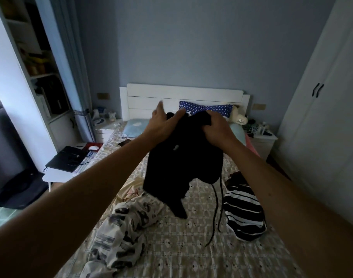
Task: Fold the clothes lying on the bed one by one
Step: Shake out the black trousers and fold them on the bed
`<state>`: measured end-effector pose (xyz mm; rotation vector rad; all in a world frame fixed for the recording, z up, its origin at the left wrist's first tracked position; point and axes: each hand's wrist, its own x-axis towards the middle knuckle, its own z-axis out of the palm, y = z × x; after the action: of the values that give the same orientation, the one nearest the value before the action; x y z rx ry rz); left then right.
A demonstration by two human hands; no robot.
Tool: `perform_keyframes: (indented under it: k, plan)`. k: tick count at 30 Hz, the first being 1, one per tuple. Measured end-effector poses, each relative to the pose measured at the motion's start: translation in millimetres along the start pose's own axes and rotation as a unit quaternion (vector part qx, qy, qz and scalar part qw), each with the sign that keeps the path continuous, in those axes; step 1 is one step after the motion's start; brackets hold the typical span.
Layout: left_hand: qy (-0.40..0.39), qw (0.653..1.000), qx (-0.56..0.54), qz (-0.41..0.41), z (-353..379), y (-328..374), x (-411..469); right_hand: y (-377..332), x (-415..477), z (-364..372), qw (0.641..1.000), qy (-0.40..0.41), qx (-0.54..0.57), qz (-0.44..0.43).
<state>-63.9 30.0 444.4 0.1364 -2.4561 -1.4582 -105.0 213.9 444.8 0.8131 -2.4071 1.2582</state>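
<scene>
I hold a black garment [181, 163] up in the air over the bed [183, 247]; two thin drawstrings dangle from it. My right hand [215, 130] is bunched tight on its top edge. My left hand [163, 123] touches the same edge from the left, thumb against the cloth and fingers spread upward. On the bed lie a white garment with grey print [123, 231] at the near left, a black-and-white striped garment [243, 211] at the right, and a pale yellow piece [129, 187] behind the black one.
Pillows [205, 109] and a plush toy [238, 117] lie by the white headboard [183, 97]. A small table with a laptop [67, 159] stands left of the bed. Nightstands flank it, and a white wardrobe [322, 109] fills the right wall.
</scene>
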Motion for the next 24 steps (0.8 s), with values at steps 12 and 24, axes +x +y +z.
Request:
perform_keyframes:
  k: [12, 24]
  plan:
    - [0.061, 0.972, 0.092, 0.207, -17.5, 46.9, 31.9, -42.7, 50.8, -22.7, 0.992, 0.068, -0.055, -0.089]
    - [0.131, 0.978, 0.018, 0.159, -50.0, 66.0, 43.5, 55.7, -14.8, 4.4, 0.951, -0.221, -0.036, 0.213]
